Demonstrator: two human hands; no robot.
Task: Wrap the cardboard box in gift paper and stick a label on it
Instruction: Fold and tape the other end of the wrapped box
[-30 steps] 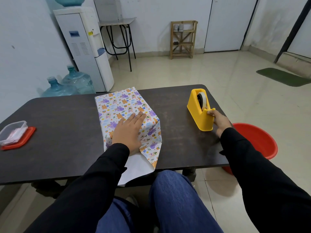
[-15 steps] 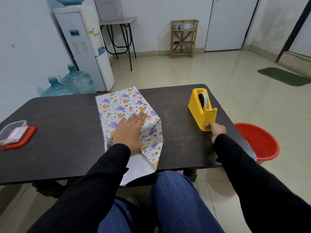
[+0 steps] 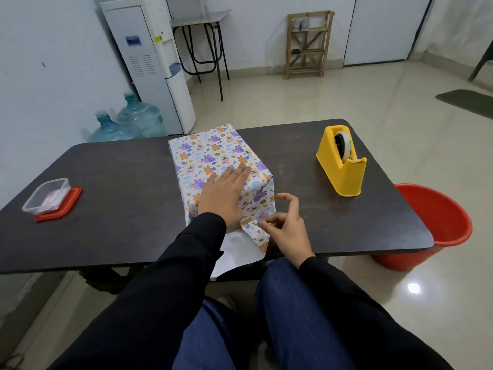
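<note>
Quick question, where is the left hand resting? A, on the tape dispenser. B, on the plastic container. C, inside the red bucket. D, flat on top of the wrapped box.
D: the left hand lies with straight fingers on the top of the box.

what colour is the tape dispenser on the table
Yellow. The tape dispenser shows in the head view, at the table's right.
</note>
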